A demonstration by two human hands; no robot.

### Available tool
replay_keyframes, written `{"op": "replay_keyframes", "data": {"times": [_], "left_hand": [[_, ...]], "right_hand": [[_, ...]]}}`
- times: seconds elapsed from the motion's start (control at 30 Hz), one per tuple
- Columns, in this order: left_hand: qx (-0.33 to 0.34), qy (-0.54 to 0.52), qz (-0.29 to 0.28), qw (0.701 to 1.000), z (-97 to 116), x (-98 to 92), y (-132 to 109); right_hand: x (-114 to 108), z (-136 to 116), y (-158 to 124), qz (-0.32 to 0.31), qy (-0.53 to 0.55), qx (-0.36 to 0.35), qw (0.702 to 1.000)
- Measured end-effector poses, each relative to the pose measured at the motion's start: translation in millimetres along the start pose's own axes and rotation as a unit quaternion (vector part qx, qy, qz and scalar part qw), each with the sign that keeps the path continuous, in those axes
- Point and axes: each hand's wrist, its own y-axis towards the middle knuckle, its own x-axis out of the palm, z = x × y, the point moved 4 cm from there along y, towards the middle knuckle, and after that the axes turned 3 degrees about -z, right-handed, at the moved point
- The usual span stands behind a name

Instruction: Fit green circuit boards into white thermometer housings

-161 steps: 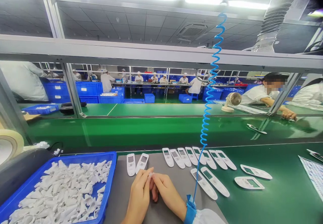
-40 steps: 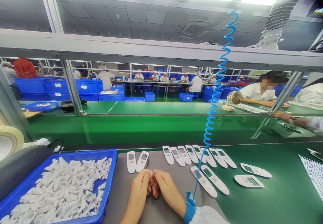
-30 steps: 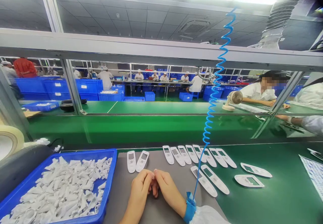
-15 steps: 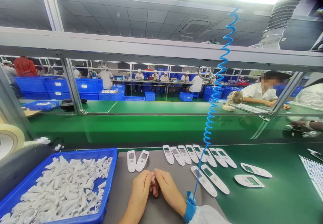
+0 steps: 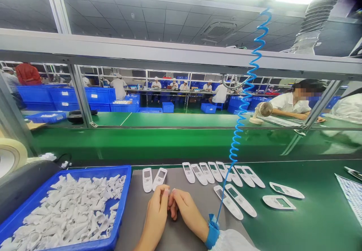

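Observation:
My left hand [image 5: 157,209] and my right hand [image 5: 185,207] meet over the grey mat [image 5: 135,209], fingers curled inward and fingertips close together. Whatever they hold, if anything, is hidden behind the fingers. Just beyond them lie two white oval plastic shells [image 5: 147,180] with window cutouts. A row of similar white shells [image 5: 207,173] runs to the right, with two longer ones [image 5: 240,200] nearer my right wrist. A blue wrist strap [image 5: 212,232] with a coiled blue cord [image 5: 235,141] is on my right wrist.
At left, a blue tray [image 5: 128,183] holds many small white plastic pieces [image 5: 70,209]. A tape roll [image 5: 13,158] stands at the far left. Two white frames [image 5: 279,202] lie on the green bench at right. Across the belt [image 5: 169,141], a person [image 5: 294,102] sits near a small fan [image 5: 261,112].
My left fingers have risen slightly and shifted at the tips. A small pale bit seen between the fingertips before is hidden now. My right hand has barely moved.

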Motion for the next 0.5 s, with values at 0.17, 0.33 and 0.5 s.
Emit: {"op": "replay_keyframes", "data": {"times": [0.17,0.33,0.5], "left_hand": [[0.009,-0.019,0.013,1.0,-2.8,-0.8,0.2],[0.01,0.009,0.005,1.0,-1.7,-1.9,0.8],[0.004,0.012,0.012,1.0,-0.4,-4.2,1.8]], "right_hand": [[-0.3,0.9,-0.3,-0.002,0.002,0.002,1.0],[0.9,-3.0,-1.3,-0.006,0.001,-0.001,1.0],[1.8,-3.7,-1.6,-0.009,-0.001,0.002,1.0]]}}
